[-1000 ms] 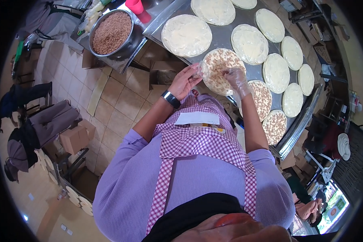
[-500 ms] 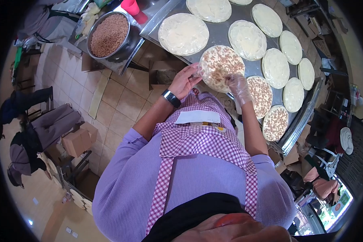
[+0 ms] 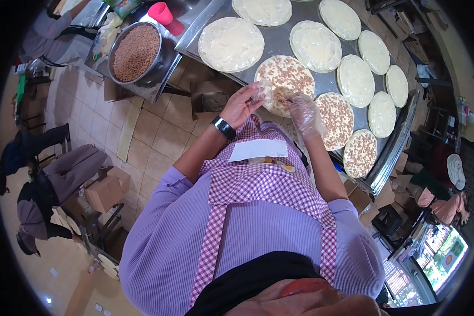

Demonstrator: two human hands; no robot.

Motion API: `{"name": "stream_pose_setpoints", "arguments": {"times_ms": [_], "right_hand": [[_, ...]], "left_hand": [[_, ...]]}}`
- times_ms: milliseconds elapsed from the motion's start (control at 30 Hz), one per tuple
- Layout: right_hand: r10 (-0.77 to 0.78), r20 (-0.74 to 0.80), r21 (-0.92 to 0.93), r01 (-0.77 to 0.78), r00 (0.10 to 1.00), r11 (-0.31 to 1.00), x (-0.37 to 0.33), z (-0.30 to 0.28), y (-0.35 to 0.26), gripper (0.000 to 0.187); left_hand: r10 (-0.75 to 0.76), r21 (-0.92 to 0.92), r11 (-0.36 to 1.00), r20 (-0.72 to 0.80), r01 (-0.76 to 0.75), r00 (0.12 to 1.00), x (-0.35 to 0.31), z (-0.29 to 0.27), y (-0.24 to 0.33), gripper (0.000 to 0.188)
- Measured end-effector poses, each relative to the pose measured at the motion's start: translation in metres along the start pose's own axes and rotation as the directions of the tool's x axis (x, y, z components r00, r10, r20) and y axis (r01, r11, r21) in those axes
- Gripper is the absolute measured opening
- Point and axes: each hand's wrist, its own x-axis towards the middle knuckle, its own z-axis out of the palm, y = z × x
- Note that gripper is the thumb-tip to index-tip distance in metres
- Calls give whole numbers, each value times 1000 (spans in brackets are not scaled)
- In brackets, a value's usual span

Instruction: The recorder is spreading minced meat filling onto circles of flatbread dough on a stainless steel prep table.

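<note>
My left hand (image 3: 241,104), with a black watch at the wrist, is pinching a bit of clear plastic (image 3: 265,92) at the near edge of a dough round covered in minced meat (image 3: 287,73). My right hand (image 3: 303,111) wears a clear plastic glove and hovers right beside the left, fingers loosely bent over the same edge. Two more meat-topped rounds (image 3: 338,120) lie to the right of it. Several plain white rounds (image 3: 230,43) fill what else I see of the metal table (image 3: 397,147).
A big metal pot of minced meat (image 3: 137,51) stands at the table's left end, with a pink cup (image 3: 160,11) behind it. A cardboard box (image 3: 104,192) and seated people (image 3: 63,168) are on the tiled floor to the left. Another person (image 3: 442,205) is at the right.
My two hands have come closer together at the near edge of the topped round, and the left fingers now pinch the clear plastic.
</note>
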Motion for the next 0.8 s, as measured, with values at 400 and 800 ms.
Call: {"name": "stream_pose_setpoints", "arguments": {"times_ms": [400, 800], "right_hand": [[-147, 103, -114, 158, 984, 981, -11, 6, 0, 5], [-119, 55, -120, 124, 991, 985, 14, 35, 2, 9]], "left_hand": [[34, -16, 999, 6, -34, 999, -2, -4, 5, 36], [58, -32, 998, -14, -59, 998, -9, 1, 11, 39]]}}
